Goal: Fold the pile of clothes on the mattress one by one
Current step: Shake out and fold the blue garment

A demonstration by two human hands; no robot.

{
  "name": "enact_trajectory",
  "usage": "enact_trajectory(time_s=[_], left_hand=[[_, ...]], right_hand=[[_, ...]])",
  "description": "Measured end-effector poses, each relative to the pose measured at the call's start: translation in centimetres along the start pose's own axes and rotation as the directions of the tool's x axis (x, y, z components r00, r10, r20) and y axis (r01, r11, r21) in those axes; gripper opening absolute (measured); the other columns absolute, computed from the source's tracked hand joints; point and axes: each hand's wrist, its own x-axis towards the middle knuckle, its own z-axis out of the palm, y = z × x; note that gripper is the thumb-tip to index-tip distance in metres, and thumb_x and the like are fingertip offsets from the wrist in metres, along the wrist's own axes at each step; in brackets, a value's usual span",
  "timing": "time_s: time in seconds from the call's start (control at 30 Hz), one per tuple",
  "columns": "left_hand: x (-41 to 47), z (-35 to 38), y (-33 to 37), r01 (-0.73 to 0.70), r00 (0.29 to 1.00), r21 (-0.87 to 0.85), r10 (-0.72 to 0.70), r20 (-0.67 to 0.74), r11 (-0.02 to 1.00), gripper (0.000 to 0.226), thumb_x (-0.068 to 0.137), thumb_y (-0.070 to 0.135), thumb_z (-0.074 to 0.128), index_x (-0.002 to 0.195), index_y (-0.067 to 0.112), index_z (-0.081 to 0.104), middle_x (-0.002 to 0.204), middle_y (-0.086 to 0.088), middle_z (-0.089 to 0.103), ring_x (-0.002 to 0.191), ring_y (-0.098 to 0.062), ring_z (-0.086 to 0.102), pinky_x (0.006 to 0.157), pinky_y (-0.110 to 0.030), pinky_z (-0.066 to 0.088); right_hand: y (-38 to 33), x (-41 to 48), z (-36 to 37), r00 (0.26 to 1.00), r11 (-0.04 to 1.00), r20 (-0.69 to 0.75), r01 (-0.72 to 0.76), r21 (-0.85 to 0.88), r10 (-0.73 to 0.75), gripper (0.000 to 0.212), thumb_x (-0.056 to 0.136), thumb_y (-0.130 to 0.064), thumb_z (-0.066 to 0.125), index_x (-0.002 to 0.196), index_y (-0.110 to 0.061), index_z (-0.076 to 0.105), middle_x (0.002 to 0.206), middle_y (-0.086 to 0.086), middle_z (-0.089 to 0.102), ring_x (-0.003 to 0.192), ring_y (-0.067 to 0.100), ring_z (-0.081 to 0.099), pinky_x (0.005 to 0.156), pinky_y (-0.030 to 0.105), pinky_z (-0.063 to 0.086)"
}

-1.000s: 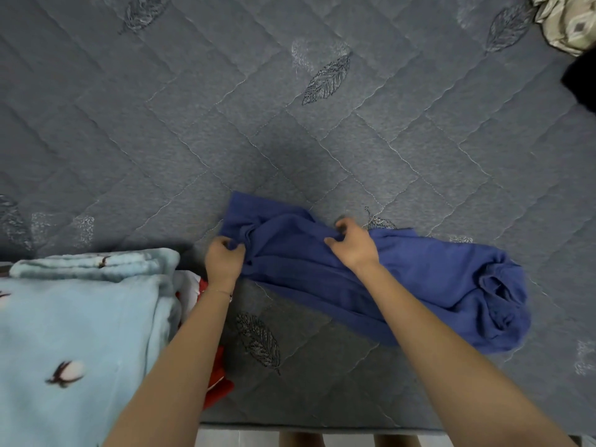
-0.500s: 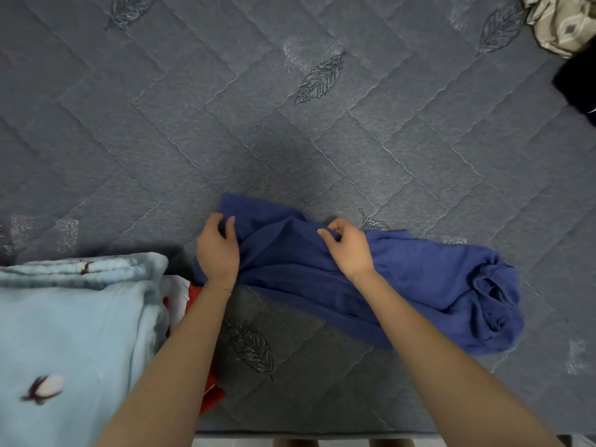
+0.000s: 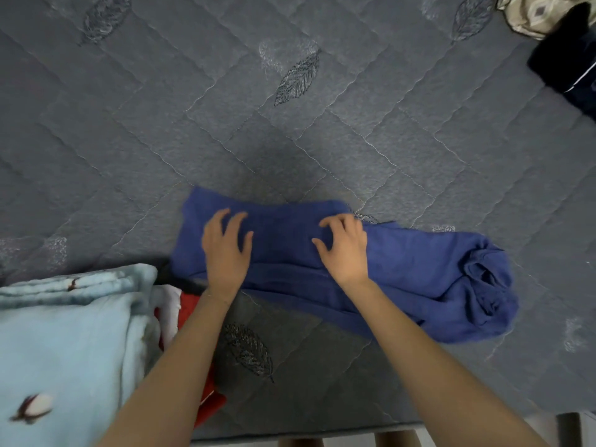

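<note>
Pressing on the blue garment (image 3: 403, 269), left hand (image 3: 225, 253) and right hand (image 3: 345, 250) lie spread, gripping nothing.

I see dim, even indoor light; a soft shadow falls on the mattress (image 3: 161, 124) just beyond the blue cloth (image 3: 403, 269). Slight motion blur everywhere, wide-angle bending at edges, corners softest.

- A grey quilted mattress (image 3: 154, 130), stitched in diamonds with embroidered leaves, fills the view.
- A dark blue garment (image 3: 419, 269) lies crumpled near its front edge, bunched at its right end.
- A pale blue fleece (image 3: 64, 333) with a cotton-flower print lies front left.
- Red cloth (image 3: 188, 312) shows just beside the fleece.
- A beige patterned cloth (image 3: 522, 14) and a black garment (image 3: 564, 59) lie together at the far right.
</note>
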Motion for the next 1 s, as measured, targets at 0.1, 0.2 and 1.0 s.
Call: enact_trajectory(time_s=[0.1, 0.2, 1.0], left_hand=[[-2.6, 1.6, 1.2, -0.185, 0.946, -0.053, 0.192, 0.262, 0.981, 0.019, 0.092, 0.010, 0.063, 0.110, 0.005, 0.067, 0.109, -0.013, 0.062, 0.100, -0.035, 0.058, 0.087, -0.045, 0.045], [-4.7, 3.3, 1.7, -0.221, 0.879, 0.019, 0.190, 0.437, 0.975, 0.031, 0.094, 0.017, 0.060, 0.124, 0.009, 0.061, 0.121, -0.009, 0.060, 0.110, -0.030, 0.053, 0.089, -0.043, 0.043], [-10.9, 11.2, 15.1, -0.260, 0.884, 0.065, 0.210, 0.418, 0.964, 0.048, 0.096, 0.025, 0.058, 0.142, 0.016, 0.048, 0.153, -0.015, 0.032, 0.141, -0.033, 0.030, 0.117, -0.046, 0.018]], right_hand=[[2.3, -2.5, 0.7, 0.982, 0.994, 0.170, -0.073, -0.083, 0.086, 0.028, 0.088, -0.038, 0.066, 0.108, -0.019, 0.061, 0.111, 0.002, 0.055, 0.108, 0.023, 0.047, 0.086, 0.032, 0.029], [4.4, -4.7, 0.9, 0.953, 0.983, 0.276, -0.079, -0.165, 0.123, 0.032, 0.088, -0.041, 0.064, 0.114, -0.022, 0.060, 0.113, -0.001, 0.054, 0.110, 0.021, 0.045, 0.086, 0.032, 0.028], [19.0, -8.1, -9.6, 0.956, 0.917, 0.031, -0.272, -0.290, 0.293, 0.077, 0.090, -0.041, 0.060, 0.153, -0.027, 0.018, 0.162, 0.007, 0.004, 0.149, 0.029, -0.002, 0.119, 0.047, -0.003]])
